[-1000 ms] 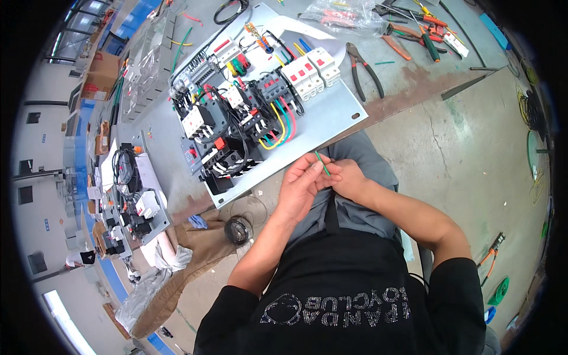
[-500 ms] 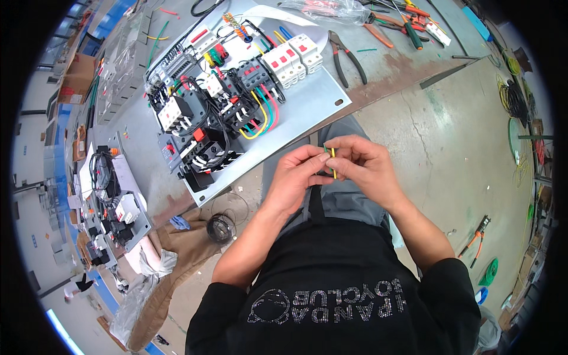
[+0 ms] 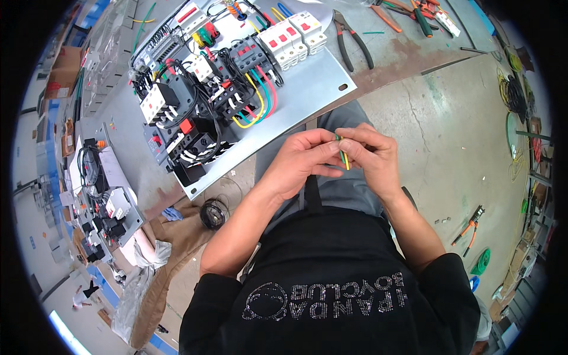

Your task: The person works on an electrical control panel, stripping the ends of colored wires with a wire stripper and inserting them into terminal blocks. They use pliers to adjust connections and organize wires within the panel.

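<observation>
**Short wire pinched between 2 hands above the lap**

The wire (image 3: pixel 344 155), a short yellow-and-green insulated piece, is standing nearly upright between the fingertips of both hands, over the grey trousers (image 3: pixel 337 192) and just in front of the panel's near edge. The left hand (image 3: pixel 302 161) is closing thumb and forefinger on it from the left; the right hand (image 3: pixel 371 158) is pinching it from the right, fingers pressed together on its upper part. Both grips are clamped on the wire, with only its lower end showing free.

Judging by its look, the wire is very light, thin and pliable, holding a bend once given; its smooth insulation is likely somewhat slippery, so a fingertip pinch near each end is suiting it better than a whole-hand grasp. It is not fragile, though a stripped end could fray.

Beyond the hands, the panel (image 3: pixel 307 97), a grey metal plate, is carrying white breakers (image 3: pixel 291 36), black contactors (image 3: pixel 195 127) and looped red, yellow and green leads. Pliers (image 3: pixel 353 40) are lying on the bench (image 3: pixel 414 56) behind it. A wire coil (image 3: pixel 213 213) is lying on the floor (image 3: pixel 449 130) near the left elbow, and orange-handled cutters (image 3: pixel 467 223) are lying well apart to the right.
</observation>
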The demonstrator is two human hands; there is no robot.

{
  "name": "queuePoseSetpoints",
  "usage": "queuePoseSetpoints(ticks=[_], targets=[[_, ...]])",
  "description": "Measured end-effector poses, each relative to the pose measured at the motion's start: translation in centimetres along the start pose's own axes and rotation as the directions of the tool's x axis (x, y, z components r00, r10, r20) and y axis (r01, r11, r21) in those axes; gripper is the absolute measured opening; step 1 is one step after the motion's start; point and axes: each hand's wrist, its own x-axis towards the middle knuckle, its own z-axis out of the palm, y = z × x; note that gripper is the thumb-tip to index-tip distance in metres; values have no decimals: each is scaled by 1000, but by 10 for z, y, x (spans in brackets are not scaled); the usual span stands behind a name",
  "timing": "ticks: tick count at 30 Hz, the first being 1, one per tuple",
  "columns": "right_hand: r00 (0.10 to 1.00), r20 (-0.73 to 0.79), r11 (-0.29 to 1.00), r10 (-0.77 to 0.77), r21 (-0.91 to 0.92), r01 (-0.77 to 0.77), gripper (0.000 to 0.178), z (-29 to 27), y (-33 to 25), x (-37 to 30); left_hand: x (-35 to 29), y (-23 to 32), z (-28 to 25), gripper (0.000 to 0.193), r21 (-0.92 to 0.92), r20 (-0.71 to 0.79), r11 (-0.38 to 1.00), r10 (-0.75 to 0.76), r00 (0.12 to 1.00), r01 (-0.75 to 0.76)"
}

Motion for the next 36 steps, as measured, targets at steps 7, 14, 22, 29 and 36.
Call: queuePoseSetpoints(ticks=[7, 14, 22, 29, 36], targets=[[998, -51, 997, -40, 61, 43, 24, 5, 5, 2, 2, -1, 2, 18, -18, 11, 1000, 10, 1000, -9], [950, 224, 948, -217, -183, 260, 95, -13, -13, 4, 5, 1, 0, 18, -10, 27, 996, 90, 996, -90], [873, 372, 754, -316, -460, 469, 74, -18, -28, 9, 0, 5, 3, 21, 97, 54, 992, 70, 996, -75], [871, 405, 773, -278, -445, 453, 76, -18, -25, 9, -4, 3, 1, 26, 37, 65, 999, -5, 998, 3], [901, 376, 867, -215, -351, 353, 82, -23, -23, 7, 1, -4, 2, 24, 30, 64, 999, 29, 998, -31]])
